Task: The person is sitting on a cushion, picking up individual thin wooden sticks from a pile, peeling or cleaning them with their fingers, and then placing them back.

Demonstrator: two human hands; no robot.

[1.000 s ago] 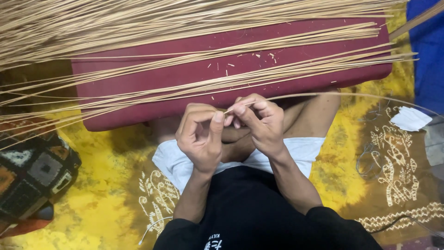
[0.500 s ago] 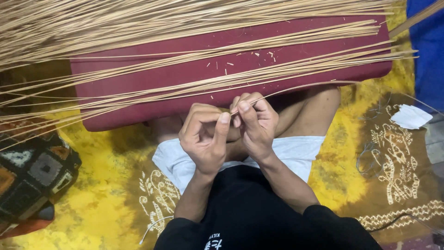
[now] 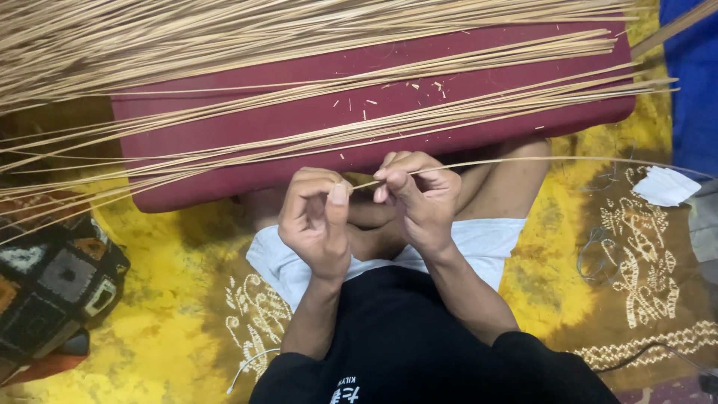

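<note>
Left hand (image 3: 318,221): pinches near end of thin pale reed strip (image 3: 523,161).
Right hand (image 3: 419,198): pinches it just beside.
Advice: probably keep pinches close, strip taut.

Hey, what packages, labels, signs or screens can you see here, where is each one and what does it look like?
No packages, signs or screens show.
Small white printed mark: bottom edge, on the person's black shirt, a short block of pale characters.
Crumpled white paper scrap: right edge, on the yellow patterned cloth; whether it is a label cannot be told.
</note>
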